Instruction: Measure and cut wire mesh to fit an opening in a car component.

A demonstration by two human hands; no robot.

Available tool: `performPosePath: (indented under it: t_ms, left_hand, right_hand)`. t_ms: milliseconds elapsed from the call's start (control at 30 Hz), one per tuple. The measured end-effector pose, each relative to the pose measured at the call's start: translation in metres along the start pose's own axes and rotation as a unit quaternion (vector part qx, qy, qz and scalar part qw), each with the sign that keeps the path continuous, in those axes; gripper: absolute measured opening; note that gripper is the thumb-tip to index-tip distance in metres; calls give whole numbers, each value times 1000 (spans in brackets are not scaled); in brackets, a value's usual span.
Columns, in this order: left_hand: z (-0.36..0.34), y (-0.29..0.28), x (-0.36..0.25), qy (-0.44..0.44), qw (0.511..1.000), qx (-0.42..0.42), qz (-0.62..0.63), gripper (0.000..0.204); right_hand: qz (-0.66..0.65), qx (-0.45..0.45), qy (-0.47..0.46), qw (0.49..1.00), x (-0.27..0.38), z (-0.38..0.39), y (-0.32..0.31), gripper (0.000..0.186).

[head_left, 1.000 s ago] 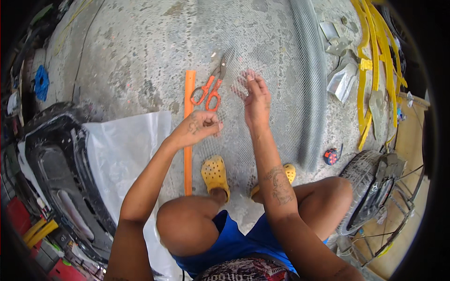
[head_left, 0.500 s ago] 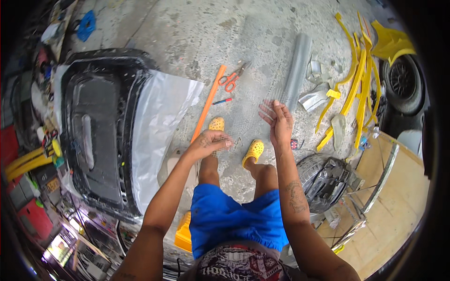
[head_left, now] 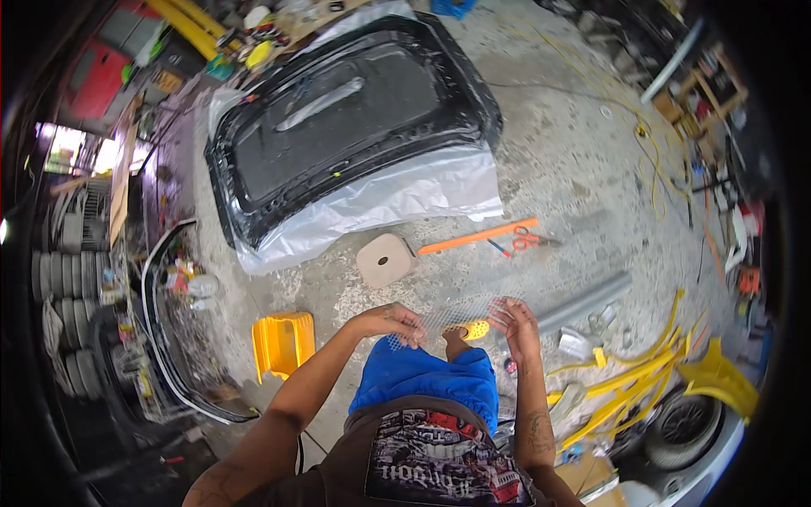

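A thin, see-through sheet of wire mesh [head_left: 457, 314] stretches between my two hands in front of my blue shorts. My left hand [head_left: 391, 322] is closed on its left end, thumb and fingers pinched together. At the opposite end, the bent fingers of my right hand [head_left: 515, 324] grip the mesh edge. Beyond the sheet, a grey roll of mesh [head_left: 583, 302] lies on the concrete floor. Orange-handled snips [head_left: 525, 241], a marker pen [head_left: 498, 248] and an orange strip [head_left: 477, 237] lie close together past my hands.
A black car tailgate panel [head_left: 372, 93] rests on plastic sheeting [head_left: 397, 193] ahead. Left of me are a beige stool [head_left: 386, 260] and a yellow plastic part [head_left: 284, 345]. Yellow trim strips [head_left: 625, 380] and a wheel [head_left: 684, 427] lie to the right.
My view and body have turned left, so the tailgate panel now lies ahead rather than at the left. Both hands keep hold of the mesh.
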State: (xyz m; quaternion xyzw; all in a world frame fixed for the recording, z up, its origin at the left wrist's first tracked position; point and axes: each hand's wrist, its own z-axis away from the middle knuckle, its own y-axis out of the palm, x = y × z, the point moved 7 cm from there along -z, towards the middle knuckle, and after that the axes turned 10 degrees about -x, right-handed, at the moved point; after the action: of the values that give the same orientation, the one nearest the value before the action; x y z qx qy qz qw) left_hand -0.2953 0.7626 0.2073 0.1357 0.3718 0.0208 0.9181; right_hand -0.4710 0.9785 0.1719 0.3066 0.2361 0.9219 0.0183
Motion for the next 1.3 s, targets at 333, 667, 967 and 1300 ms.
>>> performPosePath:
  t_ms: [333,667,967,1300]
  left_hand:
    - [200,-64,101,100,976,-4,193,30]
    - [310,-220,175,94,959,-212,161,26]
    - [325,-312,201,107,852,-430,278,14]
    - [305,-380,206,157,764,-444,442,7]
  right_hand:
    - [-60,198,135,969,-140,25,208,16]
    - [241,171,-2,955,-196,29,343,10]
    - [186,156,14,970,-217,-26,384,10]
    - [458,89,-207,860,-150,-34,446,33]
